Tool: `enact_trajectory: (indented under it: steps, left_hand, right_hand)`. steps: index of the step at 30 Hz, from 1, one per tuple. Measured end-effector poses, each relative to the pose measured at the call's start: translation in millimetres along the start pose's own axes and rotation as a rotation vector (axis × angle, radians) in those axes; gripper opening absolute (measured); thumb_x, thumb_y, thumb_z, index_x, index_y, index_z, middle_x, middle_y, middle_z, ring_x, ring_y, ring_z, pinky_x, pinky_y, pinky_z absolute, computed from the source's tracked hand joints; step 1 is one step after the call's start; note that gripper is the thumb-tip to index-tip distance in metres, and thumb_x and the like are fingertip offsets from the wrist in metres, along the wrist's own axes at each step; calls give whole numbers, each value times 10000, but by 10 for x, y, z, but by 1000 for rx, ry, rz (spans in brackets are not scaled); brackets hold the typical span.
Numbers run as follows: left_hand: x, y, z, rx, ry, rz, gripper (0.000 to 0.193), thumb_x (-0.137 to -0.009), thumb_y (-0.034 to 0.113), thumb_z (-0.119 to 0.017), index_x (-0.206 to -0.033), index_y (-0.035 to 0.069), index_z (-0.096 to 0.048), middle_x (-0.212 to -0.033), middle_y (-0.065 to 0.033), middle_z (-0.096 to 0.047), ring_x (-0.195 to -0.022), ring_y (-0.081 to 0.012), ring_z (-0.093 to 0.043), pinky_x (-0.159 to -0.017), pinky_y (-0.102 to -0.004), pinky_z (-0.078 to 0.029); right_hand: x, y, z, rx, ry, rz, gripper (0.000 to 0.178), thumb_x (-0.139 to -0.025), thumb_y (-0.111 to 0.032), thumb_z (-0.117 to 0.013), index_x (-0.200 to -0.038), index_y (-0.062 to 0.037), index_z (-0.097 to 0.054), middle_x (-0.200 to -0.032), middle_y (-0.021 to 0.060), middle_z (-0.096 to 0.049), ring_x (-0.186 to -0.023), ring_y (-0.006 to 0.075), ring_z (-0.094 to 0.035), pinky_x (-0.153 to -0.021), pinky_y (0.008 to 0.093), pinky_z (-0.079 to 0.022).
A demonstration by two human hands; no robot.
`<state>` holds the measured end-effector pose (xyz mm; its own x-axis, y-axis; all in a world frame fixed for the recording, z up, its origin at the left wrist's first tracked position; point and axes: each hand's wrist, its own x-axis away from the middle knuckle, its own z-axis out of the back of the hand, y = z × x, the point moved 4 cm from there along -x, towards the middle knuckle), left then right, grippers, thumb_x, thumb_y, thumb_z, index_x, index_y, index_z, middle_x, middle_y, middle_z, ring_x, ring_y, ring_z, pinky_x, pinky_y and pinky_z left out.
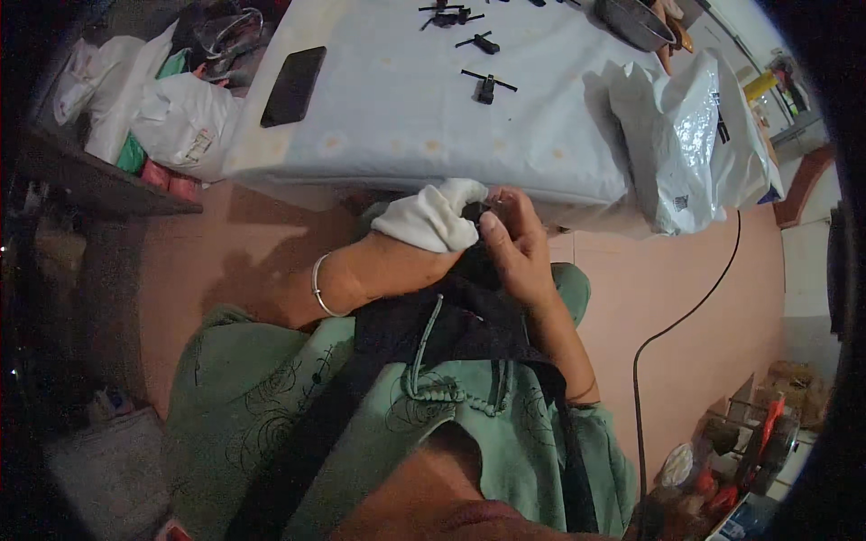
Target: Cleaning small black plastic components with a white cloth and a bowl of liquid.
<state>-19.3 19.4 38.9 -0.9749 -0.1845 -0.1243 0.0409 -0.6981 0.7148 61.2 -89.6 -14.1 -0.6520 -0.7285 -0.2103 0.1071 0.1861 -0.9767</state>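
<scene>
Just off the near edge of the cloth-covered table, my two hands meet above my lap. My left hand (433, 219), wrapped in a white glove or cloth, curls around a small black part (473, 213), mostly hidden by the fingers. My bare right hand (519, 245) pinches at the same part from the right, thumb and forefinger closed together. Farther up the table lies a small black piece with a thin crossbar (486, 88). Behind it rests a similar black piece (483, 42), and a cluster of such black pieces (444, 16) sits near the far edge.
A dark phone (294, 87) lies at the table's left. On the right, a large white plastic bag (663, 144) overhangs the edge, with a metal bowl (634, 24) behind it. Filled bags (185, 122) crowd a left shelf. A black cable (678, 317) crosses the floor.
</scene>
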Motion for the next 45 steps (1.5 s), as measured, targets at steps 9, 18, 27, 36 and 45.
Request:
enact_trajectory:
  steps: [9, 18, 27, 36, 45]
  left_hand:
    - [8, -72, -48, 584, -38, -66, 398, -817, 113, -487, -1172, -47, -403, -992, -163, -548, -769, -206, -584, -698, -293, -472]
    - [-190, -176, 4, 549, -262, -27, 401, -829, 97, -473, -1192, -49, -386, -963, -125, -537, -848, -144, -521, -757, -255, -432]
    - [-445, -132, 54, 287, -50, -117, 371, -811, 119, -458, -1142, -47, -440, -1011, -149, -541, -936, -223, -524, -853, -289, -399]
    - [-627, -197, -47, 312, -78, -43, 369, -838, 107, -428, -1186, -16, -419, -1066, -103, -528, -994, -184, -495, -862, -301, -400]
    - [-1773, -909, 154, -495, 5, -137, 202, -787, 218, -513, -927, 79, -558, -891, -165, -598, -821, -357, -566, -696, -415, -463]
  right_hand:
    - [-7, -12, 72, -78, -112, -31, 229, -834, -118, -565, -1016, -8, -480, -857, -2, -517, -782, 67, -460, -697, 211, -387]
    - [-207, 58, 163, -24, -205, -50, 203, -827, -122, -575, -974, -13, -489, -802, -13, -513, -728, 63, -452, -653, 205, -379]
    - [-537, -116, 217, 181, -199, 71, 178, -820, -126, -580, -890, 10, -489, -716, 66, -532, -665, 88, -465, -609, 240, -407]
    - [-572, -129, 364, 219, -135, 39, 116, -825, -86, -562, -861, 7, -503, -691, 10, -509, -651, 71, -437, -606, 219, -396]
    - [-679, 16, 558, 458, -118, 87, 173, -868, -165, -514, -840, 6, -511, -622, 13, -454, -591, 96, -406, -547, 238, -369]
